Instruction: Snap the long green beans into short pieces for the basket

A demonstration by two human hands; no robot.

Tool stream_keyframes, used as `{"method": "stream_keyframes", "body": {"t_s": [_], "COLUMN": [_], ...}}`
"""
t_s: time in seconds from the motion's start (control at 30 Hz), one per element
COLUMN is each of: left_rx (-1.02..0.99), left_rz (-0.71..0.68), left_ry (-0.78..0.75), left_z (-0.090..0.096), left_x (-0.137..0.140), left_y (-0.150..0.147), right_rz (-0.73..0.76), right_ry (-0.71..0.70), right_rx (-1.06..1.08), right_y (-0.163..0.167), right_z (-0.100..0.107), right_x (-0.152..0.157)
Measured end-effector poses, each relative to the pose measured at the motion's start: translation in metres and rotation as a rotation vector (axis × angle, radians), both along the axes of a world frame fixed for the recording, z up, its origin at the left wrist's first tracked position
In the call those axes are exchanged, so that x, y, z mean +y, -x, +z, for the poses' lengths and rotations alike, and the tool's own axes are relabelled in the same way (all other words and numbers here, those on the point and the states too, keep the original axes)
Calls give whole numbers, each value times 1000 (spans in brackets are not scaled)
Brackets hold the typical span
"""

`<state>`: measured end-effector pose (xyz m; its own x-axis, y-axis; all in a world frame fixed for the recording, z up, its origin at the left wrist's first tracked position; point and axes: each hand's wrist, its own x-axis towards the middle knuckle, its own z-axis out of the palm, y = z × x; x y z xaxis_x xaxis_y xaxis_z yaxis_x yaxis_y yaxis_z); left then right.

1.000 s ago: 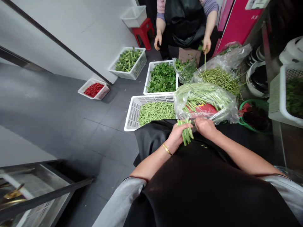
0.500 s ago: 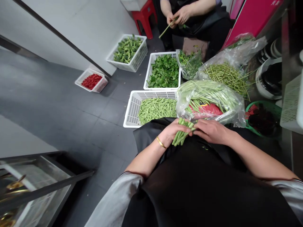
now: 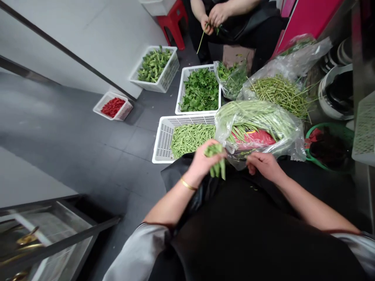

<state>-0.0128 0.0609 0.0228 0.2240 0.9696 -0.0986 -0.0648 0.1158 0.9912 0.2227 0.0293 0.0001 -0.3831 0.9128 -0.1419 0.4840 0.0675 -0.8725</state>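
Note:
My left hand (image 3: 202, 160) is closed around a bunch of short green bean pieces (image 3: 216, 164), held over my lap at the near side of a white basket (image 3: 164, 140). Cut green beans (image 3: 191, 138) fill much of that basket. Apart from it, my right hand (image 3: 262, 164) has its fingers curled together; whether anything small is in them is hidden. Just beyond my right hand lies a clear plastic bag (image 3: 295, 144) of long green beans (image 3: 263, 113), with a red package (image 3: 254, 139) among them.
Behind stand a basket of leafy greens (image 3: 200, 89), a basket of green stalks (image 3: 155, 64) and a small basket of red peppers (image 3: 113, 107). A green basin (image 3: 310, 152) is at right, a metal rack (image 3: 84, 222) lower left. Another person's hands (image 3: 213, 19) hold a stem.
My hands have drawn apart. The left, with the bean pieces, has moved left towards the basket; the right has come away from the bunch and curled up.

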Motion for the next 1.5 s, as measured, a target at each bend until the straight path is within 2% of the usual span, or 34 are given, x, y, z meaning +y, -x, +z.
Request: {"method": "stream_keyframes", "body": {"t_s": [0.03, 0.1, 0.13, 0.2, 0.27, 0.3, 0.37, 0.4, 0.5, 0.57, 0.63, 0.7, 0.83, 0.93, 1.03, 1.17, 1.27, 1.37, 1.43, 1.5], "left_rx": [98, 366, 495, 714, 845, 881, 896, 887, 906, 1054, 1149, 1144, 994, 788, 524, 352, 387, 569, 814, 1056], "left_rz": [104, 239, 288, 281, 270, 270, 230, 168, -162, -234, -232, -185, -64, -60, -45, -10, -153, -263, -192, -4], "left_ry": [-52, -81, -67, 18, 65, 57, 11, -8, -22, -54, -44, -34, -78, -128, -122, -102, -86, -80, -100, -193], "left_z": [-3, -16, -24, -40, -50, -53, -53, -52, -53, -58, -65, -69, -69, -69, -70, -66, -61, -51, -38, -24], "left_x": [19, 63, 85, 123, 145, 148, 140, 129, 89, 69, 60, 59, 61, 58, 57, 65, 73, 75, 69, 55], "left_y": [24, 77, 101, 138, 151, 148, 125, 106, 43, 11, -4, -3, 17, 22, 23, 31, 43, 53, 52, 39], "right_rz": [112, 256, 266, 194, 133, 122, 155, 198, 369, 464, 466, 373, 171, 146, 141, 153, 141, 119, 101, 39], "right_ry": [50, 60, 27, -66, -139, -159, -151, -128, -46, -21, -23, -43, -142, -205, -206, -195, -137, -91, -74, -107], "right_rx": [-142, -462, -580, -684, -698, -717, -780, -806, -814, -776, -777, -824, -892, -898, -899, -912, -969, -1015, -1033, -1036], "right_y": [-8, -21, -23, -19, -5, 3, 20, 27, 40, 43, 43, 44, 59, 79, 89, 64, 17, -32, -53, -57], "right_z": [-8, -24, -31, -41, -49, -53, -61, -66, -76, -81, -84, -85, -92, -102, -111, -110, -103, -97, -94, -92], "right_x": [1, 8, 15, 34, 58, 70, 88, 92, 86, 77, 73, 80, 102, 106, 105, 114, 129, 137, 134, 123]}}
